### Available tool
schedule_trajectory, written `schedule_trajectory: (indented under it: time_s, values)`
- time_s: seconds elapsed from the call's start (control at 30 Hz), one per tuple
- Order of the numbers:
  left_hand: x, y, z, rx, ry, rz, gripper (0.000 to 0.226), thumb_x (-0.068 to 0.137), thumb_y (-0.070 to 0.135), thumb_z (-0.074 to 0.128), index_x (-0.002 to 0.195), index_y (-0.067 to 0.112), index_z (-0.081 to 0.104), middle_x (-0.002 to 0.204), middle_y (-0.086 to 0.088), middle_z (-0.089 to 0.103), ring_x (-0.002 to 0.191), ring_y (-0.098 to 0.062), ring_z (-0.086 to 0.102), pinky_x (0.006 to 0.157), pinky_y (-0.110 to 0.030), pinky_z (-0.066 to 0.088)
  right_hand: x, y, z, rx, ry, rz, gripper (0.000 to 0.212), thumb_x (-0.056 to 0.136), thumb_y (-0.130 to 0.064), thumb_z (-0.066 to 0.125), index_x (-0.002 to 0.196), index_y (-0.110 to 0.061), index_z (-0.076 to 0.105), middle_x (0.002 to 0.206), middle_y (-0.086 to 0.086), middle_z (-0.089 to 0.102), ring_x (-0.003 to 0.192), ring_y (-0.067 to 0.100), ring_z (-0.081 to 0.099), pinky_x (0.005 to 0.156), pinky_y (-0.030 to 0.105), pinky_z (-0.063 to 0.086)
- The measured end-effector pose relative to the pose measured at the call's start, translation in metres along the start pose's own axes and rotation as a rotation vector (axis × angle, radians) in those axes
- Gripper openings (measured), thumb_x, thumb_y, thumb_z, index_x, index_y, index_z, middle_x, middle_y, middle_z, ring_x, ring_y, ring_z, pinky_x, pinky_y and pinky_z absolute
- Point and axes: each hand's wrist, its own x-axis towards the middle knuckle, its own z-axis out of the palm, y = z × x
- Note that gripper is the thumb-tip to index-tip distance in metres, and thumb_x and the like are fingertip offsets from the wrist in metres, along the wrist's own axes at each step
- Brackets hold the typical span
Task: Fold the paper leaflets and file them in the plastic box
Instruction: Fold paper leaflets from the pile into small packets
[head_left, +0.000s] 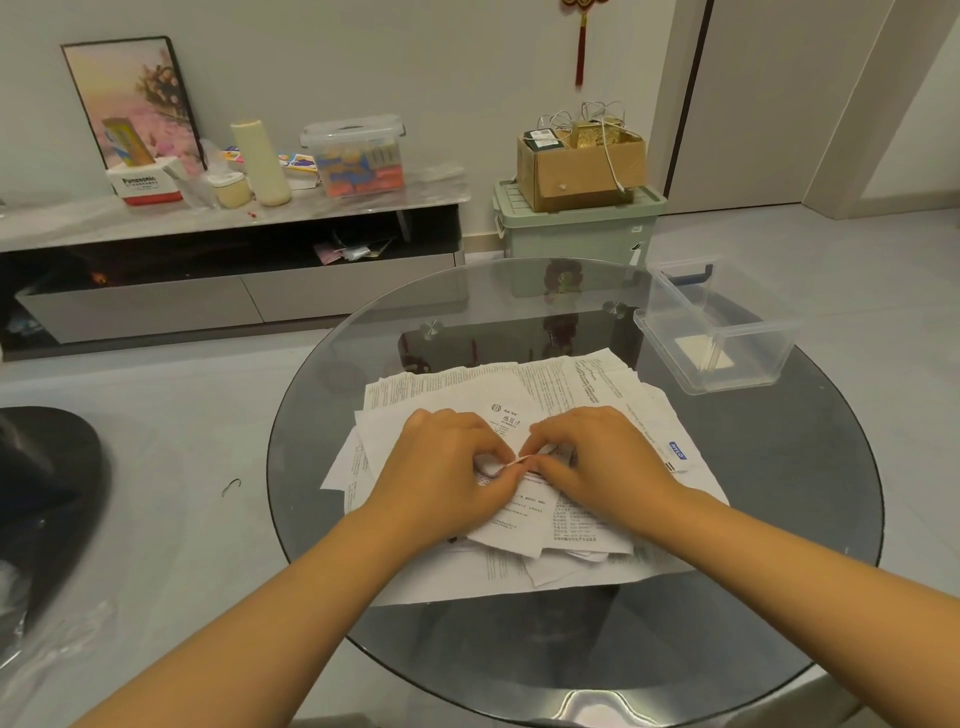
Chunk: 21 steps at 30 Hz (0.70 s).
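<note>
Nearest to us, our two bare forearms reach over the round dark glass desk (810, 519), and both hands meet at the middle of the heap. Our left hand (447, 462) and our right hand (597, 452) have curled fingers (540, 434) that pinch the same small white printed paper leaflet (511, 460) from both sides; we hold it so, we judge, because two grips keep the edges together while a crease is made. This leaflet sits on top of the loose pile of white printed paper sheets (441, 395), which lie spread and overlapping at the centre of the desk, close to us, probably so that each one is easy to take next. Further away, at the right far edge of the desk and well apart from the pile, stands the clear rectangular plastic box (670, 332), open at the top; something pale and flat lies on its bottom, perhaps leaflets already filed, but we cannot tell for sure. It stands on the right side, we think, so that the right hand can drop a folded leaflet inside. Many sheets are not yet folded, so the task seems to be at its early part.
</note>
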Motion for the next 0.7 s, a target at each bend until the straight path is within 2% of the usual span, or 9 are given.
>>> schedule_trajectory:
  time_s: [0.07,0.13,0.2,0.27,0.3,0.43,0.53,0.6,0.7]
  values:
    - [0.0,-0.001,0.001,-0.015,-0.01,0.003,0.025,0.084,0.044,0.061,0.105,0.032,0.068,0.105,0.017,0.062,0.101,-0.008,0.049,0.094,-0.028,0.03,-0.001,0.002,-0.003,0.06,-0.042,0.023,0.015,0.09,-0.034,0.058,0.1,-0.025,0.066,0.09,-0.01,0.064,0.079,0.007,0.053,0.074,0.023,0.042]
    - [0.0,-0.003,0.001,-0.029,-0.04,-0.008,0.025,0.086,0.038,0.061,0.109,0.031,0.065,0.107,0.018,0.059,0.105,-0.007,0.045,0.095,-0.027,0.024,-0.002,0.006,-0.005,0.117,-0.091,0.043,0.015,0.091,-0.031,0.057,0.102,-0.023,0.063,0.089,-0.009,0.062,0.074,0.005,0.051,0.069,0.021,0.042]
    - [0.002,-0.002,0.002,-0.086,-0.045,-0.02,0.018,0.087,0.035,0.062,0.103,0.03,0.066,0.101,0.02,0.057,0.104,-0.007,0.045,0.095,-0.028,0.024,-0.002,0.009,-0.008,0.187,-0.128,0.064,0.012,0.091,-0.029,0.057,0.1,-0.023,0.062,0.094,-0.008,0.064,0.082,0.008,0.055,0.075,0.024,0.046]
    - [0.003,-0.001,0.002,-0.158,-0.034,-0.04,0.011,0.086,0.035,0.064,0.095,0.029,0.067,0.094,0.02,0.059,0.099,-0.007,0.047,0.095,-0.03,0.028,-0.002,0.011,-0.013,0.272,-0.144,0.088,0.003,0.09,-0.027,0.059,0.09,-0.028,0.061,0.098,-0.008,0.065,0.09,0.01,0.058,0.08,0.025,0.048]
    - [0.004,0.001,0.002,-0.187,-0.029,-0.059,0.008,0.086,0.034,0.064,0.09,0.029,0.066,0.091,0.018,0.06,0.095,-0.008,0.048,0.094,-0.031,0.03,-0.003,0.011,-0.014,0.295,-0.154,0.093,0.006,0.09,-0.027,0.059,0.085,-0.031,0.059,0.099,-0.009,0.065,0.091,0.009,0.059,0.081,0.024,0.048]
    - [0.005,0.008,0.005,-0.271,-0.031,-0.142,0.008,0.087,0.032,0.063,0.083,0.031,0.057,0.08,0.014,0.057,0.085,-0.01,0.054,0.091,-0.037,0.042,-0.004,0.013,-0.013,0.319,-0.135,0.11,0.007,0.086,-0.032,0.064,0.086,-0.026,0.063,0.095,-0.009,0.066,0.088,0.01,0.059,0.081,0.029,0.05]
    - [0.009,0.012,0.008,-0.316,-0.034,-0.199,0.011,0.087,0.031,0.065,0.084,0.032,0.054,0.077,0.017,0.06,0.081,-0.01,0.059,0.093,-0.041,0.044,-0.001,0.014,-0.005,0.176,-0.061,0.105,0.019,0.083,-0.039,0.066,0.088,-0.021,0.063,0.098,-0.011,0.057,0.095,0.01,0.047,0.085,0.024,0.04]
    - [0.012,0.013,0.011,-0.31,-0.043,-0.221,0.014,0.086,0.031,0.065,0.088,0.034,0.051,0.077,0.016,0.061,0.08,-0.01,0.058,0.094,-0.041,0.044,0.0,0.014,-0.002,0.057,-0.009,0.132,0.022,0.082,-0.044,0.065,0.086,-0.023,0.06,0.101,-0.011,0.05,0.099,0.008,0.036,0.088,0.022,0.029]
    - [0.014,0.015,0.015,-0.301,-0.047,-0.265,0.021,0.086,0.033,0.066,0.098,0.035,0.049,0.078,0.014,0.062,0.085,-0.013,0.058,0.095,-0.039,0.043,0.001,0.014,0.001,-0.022,0.028,0.203,0.024,0.081,-0.048,0.064,0.086,-0.027,0.054,0.102,-0.011,0.043,0.099,0.006,0.028,0.088,0.022,0.023]
